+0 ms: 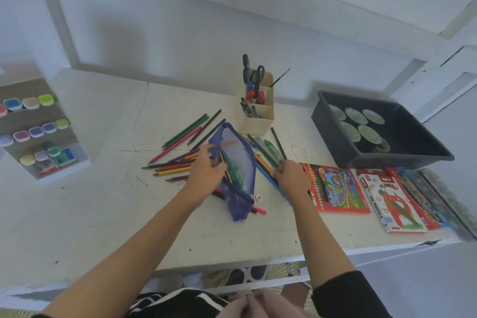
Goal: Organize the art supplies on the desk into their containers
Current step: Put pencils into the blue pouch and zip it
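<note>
The blue mesh pencil pouch (240, 162) lies in the middle of the white desk (103, 201), with its zip open along the left side. You can see green and yellow sticks inside it through the mesh. The left hand (206, 170) is at the open side, and its curled fingers pinch the edge of the pouch. The right hand (293, 177) is just to the right of the pouch. It is closed in a fist around a bunch of pens and pencils (268, 152) that point away from the person.

Loose coloured pencils (180, 142) lie spread out on the desk to the left of the pouch, some of them under the left hand. A red marker (259, 210) pokes out from under the near end of the pouch.

Behind the pouch stands a beige pen holder (258, 121) with scissors (258, 75) and markers (249, 110) in it. To the right, a black tray (413, 152) holds jars with round lids (369, 134). In front of the tray lie a red box of coloured pencils (338, 191) and an oil pastels box (392, 204). Far to the left, a small shelf (15, 119) holds rows of little paint pots (36, 131).
</note>
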